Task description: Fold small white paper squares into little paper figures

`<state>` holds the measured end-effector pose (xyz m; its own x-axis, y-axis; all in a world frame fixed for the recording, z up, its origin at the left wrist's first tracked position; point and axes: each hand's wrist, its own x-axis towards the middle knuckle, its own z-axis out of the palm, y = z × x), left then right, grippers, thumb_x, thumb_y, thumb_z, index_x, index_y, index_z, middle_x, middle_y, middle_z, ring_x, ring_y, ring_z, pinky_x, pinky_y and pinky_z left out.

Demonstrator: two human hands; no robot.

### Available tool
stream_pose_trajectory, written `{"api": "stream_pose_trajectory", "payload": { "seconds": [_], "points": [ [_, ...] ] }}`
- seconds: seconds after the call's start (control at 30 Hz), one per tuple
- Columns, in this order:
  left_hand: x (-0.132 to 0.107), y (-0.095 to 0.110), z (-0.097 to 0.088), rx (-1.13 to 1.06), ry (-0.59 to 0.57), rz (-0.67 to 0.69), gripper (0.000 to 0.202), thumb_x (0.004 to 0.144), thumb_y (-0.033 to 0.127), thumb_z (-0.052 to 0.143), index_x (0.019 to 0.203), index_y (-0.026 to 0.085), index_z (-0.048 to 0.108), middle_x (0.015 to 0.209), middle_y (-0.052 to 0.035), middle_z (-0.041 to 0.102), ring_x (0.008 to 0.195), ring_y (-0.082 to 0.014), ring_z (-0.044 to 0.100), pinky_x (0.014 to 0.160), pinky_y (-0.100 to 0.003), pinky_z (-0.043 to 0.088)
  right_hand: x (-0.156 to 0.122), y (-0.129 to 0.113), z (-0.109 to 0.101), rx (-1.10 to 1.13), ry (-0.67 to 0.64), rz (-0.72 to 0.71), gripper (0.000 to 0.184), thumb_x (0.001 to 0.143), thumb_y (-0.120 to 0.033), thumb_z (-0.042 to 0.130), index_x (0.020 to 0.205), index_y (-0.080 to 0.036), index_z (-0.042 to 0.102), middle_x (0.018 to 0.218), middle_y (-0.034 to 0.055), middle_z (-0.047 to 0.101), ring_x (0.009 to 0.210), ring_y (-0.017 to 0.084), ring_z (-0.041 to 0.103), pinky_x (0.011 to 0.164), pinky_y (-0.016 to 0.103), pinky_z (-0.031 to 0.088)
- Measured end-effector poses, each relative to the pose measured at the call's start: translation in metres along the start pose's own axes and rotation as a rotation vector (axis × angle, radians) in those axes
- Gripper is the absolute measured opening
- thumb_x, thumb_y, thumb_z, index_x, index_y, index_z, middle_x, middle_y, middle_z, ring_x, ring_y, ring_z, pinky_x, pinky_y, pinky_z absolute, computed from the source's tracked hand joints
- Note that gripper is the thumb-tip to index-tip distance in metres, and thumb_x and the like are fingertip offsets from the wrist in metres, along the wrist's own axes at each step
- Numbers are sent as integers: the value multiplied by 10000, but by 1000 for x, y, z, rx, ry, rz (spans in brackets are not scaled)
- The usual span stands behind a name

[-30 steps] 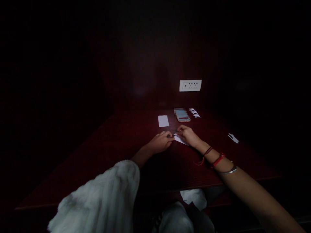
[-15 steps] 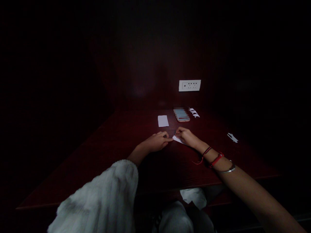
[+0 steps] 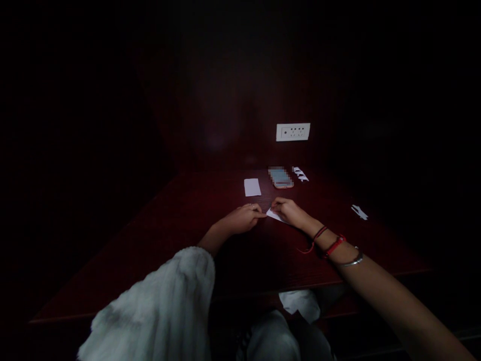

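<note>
A small folded white paper [image 3: 275,216] lies on the dark red table [image 3: 180,225], and both my hands meet at it. My left hand [image 3: 243,218], fingers curled, pinches the paper's left tip; a ring shows on one finger. From the right, my right hand [image 3: 289,210] presses and pinches the same piece, covering most of it. Red cords and a silver bangle circle my right wrist [image 3: 336,249]. A fluffy white sleeve [image 3: 165,306] covers my left arm.
Beyond my hands lie a white paper rectangle [image 3: 252,187], a phone [image 3: 281,178] and a small folded paper shape [image 3: 300,174]. Another folded shape [image 3: 359,212] sits at the right. A white wall socket [image 3: 293,132] is behind. The surroundings are very dark.
My hands stay on the folded paper, with only slight finger shifts; the left hand's fingertips have moved in to the paper's tip.
</note>
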<state>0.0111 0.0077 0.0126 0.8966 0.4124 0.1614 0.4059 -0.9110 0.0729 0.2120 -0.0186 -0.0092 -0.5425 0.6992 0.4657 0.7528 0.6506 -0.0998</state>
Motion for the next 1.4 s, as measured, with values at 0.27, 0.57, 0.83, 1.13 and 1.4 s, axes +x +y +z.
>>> {"api": "stream_pose_trajectory", "payload": {
  "seconds": [0.27,0.57,0.83,1.13,1.4],
  "points": [
    [0,3,-2,45,-35,-23,349,775,173,333,1086,281,446,1033,-9,436,940,-137,409,834,-256,313,-1,-5,-5,-5,-26,-18,177,761,-117,391,797,-114,564,840,67,509,804,127,454,726,231,373],
    [1,7,-6,55,-72,-56,369,764,144,339,1091,280,442,1054,-9,432,952,-139,412,838,-260,314,-1,-8,-7,8,-29,-13,170,774,-128,375,815,-128,540,846,63,498,818,131,442,742,253,364],
    [1,12,-5,61,-37,-48,349,762,147,338,1077,253,443,1139,8,412,1016,-140,381,864,-271,302,-1,-9,-9,-3,-46,-45,175,767,-117,382,819,-122,549,833,62,503,810,126,448,741,247,364],
    [6,18,0,141,-20,-45,317,751,143,344,1058,180,415,1060,-44,483,972,-148,427,829,-271,319,-1,-5,-8,29,-38,39,187,744,-107,407,782,-119,589,828,71,532,800,125,479,724,227,377],
    [10,26,-2,196,-27,-94,277,772,143,311,1026,168,418,1003,-63,489,925,-166,436,796,-287,326,-5,-3,-14,2,-110,116,207,767,-166,402,819,-113,596,812,86,550,778,125,509,701,217,379]
  ]
}}
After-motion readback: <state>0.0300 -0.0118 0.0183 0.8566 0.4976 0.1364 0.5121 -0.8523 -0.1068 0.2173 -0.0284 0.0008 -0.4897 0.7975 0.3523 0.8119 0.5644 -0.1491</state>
